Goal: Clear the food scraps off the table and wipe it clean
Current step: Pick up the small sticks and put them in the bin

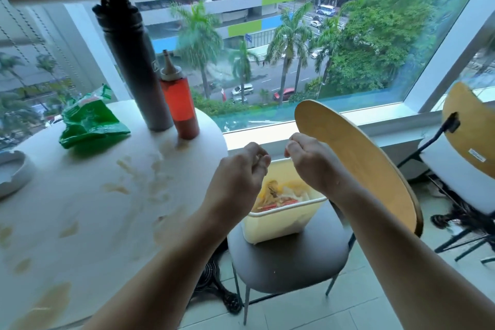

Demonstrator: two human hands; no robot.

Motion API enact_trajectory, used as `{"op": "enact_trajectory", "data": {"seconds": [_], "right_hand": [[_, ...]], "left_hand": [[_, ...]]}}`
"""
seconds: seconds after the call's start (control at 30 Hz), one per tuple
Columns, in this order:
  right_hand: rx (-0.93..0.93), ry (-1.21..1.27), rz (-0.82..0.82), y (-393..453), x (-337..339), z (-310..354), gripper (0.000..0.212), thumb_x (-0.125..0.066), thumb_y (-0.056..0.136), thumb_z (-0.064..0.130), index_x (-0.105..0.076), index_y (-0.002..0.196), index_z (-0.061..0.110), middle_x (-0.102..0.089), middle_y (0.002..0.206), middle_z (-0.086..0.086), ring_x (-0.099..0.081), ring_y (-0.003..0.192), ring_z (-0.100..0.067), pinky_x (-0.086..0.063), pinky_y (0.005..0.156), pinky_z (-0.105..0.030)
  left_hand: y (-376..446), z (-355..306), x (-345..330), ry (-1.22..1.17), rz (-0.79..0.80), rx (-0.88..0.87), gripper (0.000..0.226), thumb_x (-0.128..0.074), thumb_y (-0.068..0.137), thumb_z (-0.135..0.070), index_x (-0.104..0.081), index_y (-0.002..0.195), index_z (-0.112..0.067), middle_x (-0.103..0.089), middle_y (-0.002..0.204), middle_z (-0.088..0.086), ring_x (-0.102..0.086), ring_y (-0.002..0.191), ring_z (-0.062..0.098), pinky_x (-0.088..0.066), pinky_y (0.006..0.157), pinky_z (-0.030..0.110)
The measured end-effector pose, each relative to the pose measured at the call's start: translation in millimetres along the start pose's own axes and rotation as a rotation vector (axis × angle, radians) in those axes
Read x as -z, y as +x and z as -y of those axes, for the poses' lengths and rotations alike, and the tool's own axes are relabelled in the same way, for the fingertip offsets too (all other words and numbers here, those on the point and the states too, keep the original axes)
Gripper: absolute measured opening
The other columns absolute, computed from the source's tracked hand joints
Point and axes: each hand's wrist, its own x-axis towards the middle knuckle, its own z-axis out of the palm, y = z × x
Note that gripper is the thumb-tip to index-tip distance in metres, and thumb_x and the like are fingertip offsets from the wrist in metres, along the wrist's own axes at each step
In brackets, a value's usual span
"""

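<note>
Both hands hover past the counter's right edge, above a pale tub (281, 218) that sits on the dark seat of a chair (289, 254). The left hand (235, 177) has its fingers curled in, fingertips bunched against the thumb around a small pale bit of something; what it is cannot be told. The right hand (310, 163) is also curled, fingertips drawn in toward the thumb, and whether it pinches anything cannot be told. The two hands are near each other but apart, with the tub's far rim showing between them.

Inside the tub lie food scraps (278, 193): yellowish pieces, something pale and crumpled, and a red strip.

The round white counter (80, 195) lies to the left of the hands, and the left forearm crosses its right edge. Its top is streaked with tan smears (117, 187), spread from the middle toward the near edge.

At the far edge stand a tall dark bottle (134, 61) and, just beside it on the right, a red squeeze bottle (180, 107) with a grey nozzle. A crumpled green wrapper (91, 123) lies at the far left, and a white dish (13, 171) sits at the left edge, partly cut off.

The chair's curved wooden back (361, 158) rises behind the right hand. A second chair (466, 169) stands further right by the window.
</note>
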Motion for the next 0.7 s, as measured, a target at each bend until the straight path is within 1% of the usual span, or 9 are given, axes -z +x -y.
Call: {"op": "enact_trajectory", "data": {"seconds": [0.1, 0.17, 0.2, 0.3, 0.33, 0.4, 0.53, 0.63, 0.7], "right_hand": [[-0.006, 0.003, 0.015, 9, 4, -19, 0.032, -0.036, 0.102, 0.025, -0.058, 0.084, 0.009, -0.061, 0.076, -0.009, -0.055, 0.076, -0.028, -0.041, 0.068, -0.041], [-0.01, 0.012, 0.04, 14, 5, -31, 0.035, -0.032, 0.099, 0.03, -0.056, 0.084, 0.01, -0.06, 0.077, -0.008, -0.055, 0.076, -0.027, -0.041, 0.068, -0.04], [-0.012, 0.018, 0.057, 16, 4, -36, 0.037, -0.03, 0.097, 0.033, -0.057, 0.086, 0.011, -0.061, 0.079, -0.008, -0.055, 0.077, -0.027, -0.042, 0.068, -0.04], [-0.009, 0.045, 0.11, 23, 1, -52, 0.037, -0.029, 0.094, 0.035, -0.06, 0.094, 0.013, -0.063, 0.089, -0.006, -0.057, 0.085, -0.022, -0.045, 0.075, -0.039], [-0.007, 0.05, 0.128, 25, -1, -56, 0.037, -0.03, 0.095, 0.034, -0.061, 0.097, 0.014, -0.063, 0.093, -0.005, -0.057, 0.088, -0.021, -0.046, 0.077, -0.038], [0.001, 0.052, 0.159, 30, -5, -66, 0.033, -0.032, 0.099, 0.032, -0.061, 0.101, 0.016, -0.062, 0.099, -0.004, -0.055, 0.093, -0.019, -0.045, 0.08, -0.036], [0.009, 0.004, 0.211, 40, -16, -88, 0.022, -0.04, 0.105, 0.029, -0.059, 0.103, 0.02, -0.057, 0.102, -0.002, -0.054, 0.092, -0.016, -0.041, 0.08, -0.032], [0.022, -0.051, 0.246, 46, -23, -100, 0.022, -0.042, 0.105, 0.034, -0.06, 0.109, 0.023, -0.055, 0.104, 0.001, -0.055, 0.093, -0.016, -0.049, 0.086, -0.039], [0.018, -0.072, 0.277, 48, -27, -105, 0.023, -0.043, 0.105, 0.034, -0.061, 0.113, 0.023, -0.054, 0.107, 0.001, -0.055, 0.097, -0.017, -0.049, 0.09, -0.041]], "left_hand": [[7, -3, -20, -0.014, -0.027, 0.042, 0.016, -0.055, 0.102, -0.037, -0.062, 0.095, -0.024, -0.068, 0.073, -0.005, -0.064, 0.069, 0.009, -0.051, 0.066, 0.03], [11, -3, -35, -0.015, -0.041, 0.06, 0.019, -0.054, 0.102, -0.039, -0.059, 0.091, -0.024, -0.059, 0.065, -0.008, -0.056, 0.06, 0.004, -0.041, 0.055, 0.022], [13, -3, -41, -0.026, -0.045, 0.073, 0.02, -0.053, 0.102, -0.038, -0.058, 0.09, -0.023, -0.056, 0.064, -0.008, -0.052, 0.059, 0.004, -0.036, 0.053, 0.021], [19, 3, -62, -0.056, -0.055, 0.089, 0.016, -0.052, 0.103, -0.031, -0.063, 0.099, -0.02, -0.061, 0.083, -0.006, -0.055, 0.075, 0.007, -0.04, 0.065, 0.025], [21, 7, -67, -0.052, -0.055, 0.087, 0.016, -0.052, 0.103, -0.029, -0.066, 0.104, -0.02, -0.063, 0.092, -0.005, -0.057, 0.082, 0.008, -0.043, 0.071, 0.023], [24, 15, -77, -0.032, -0.037, 0.09, 0.017, -0.055, 0.102, -0.026, -0.069, 0.112, -0.022, -0.062, 0.103, -0.005, -0.058, 0.089, 0.005, -0.042, 0.074, 0.009], [31, 29, -92, -0.014, -0.016, 0.093, 0.017, -0.061, 0.1, -0.017, -0.073, 0.111, -0.018, -0.064, 0.105, -0.003, -0.06, 0.085, 0.004, -0.041, 0.073, 0.001], [37, 37, -102, -0.006, 0.0, 0.106, 0.016, -0.06, 0.1, -0.016, -0.072, 0.11, -0.015, -0.067, 0.105, -0.002, -0.06, 0.088, 0.006, -0.04, 0.073, -0.001], [39, 41, -108, 0.018, 0.008, 0.102, 0.016, -0.058, 0.101, -0.016, -0.071, 0.11, -0.016, -0.067, 0.104, -0.002, -0.059, 0.089, 0.006, -0.037, 0.074, -0.002]]}}
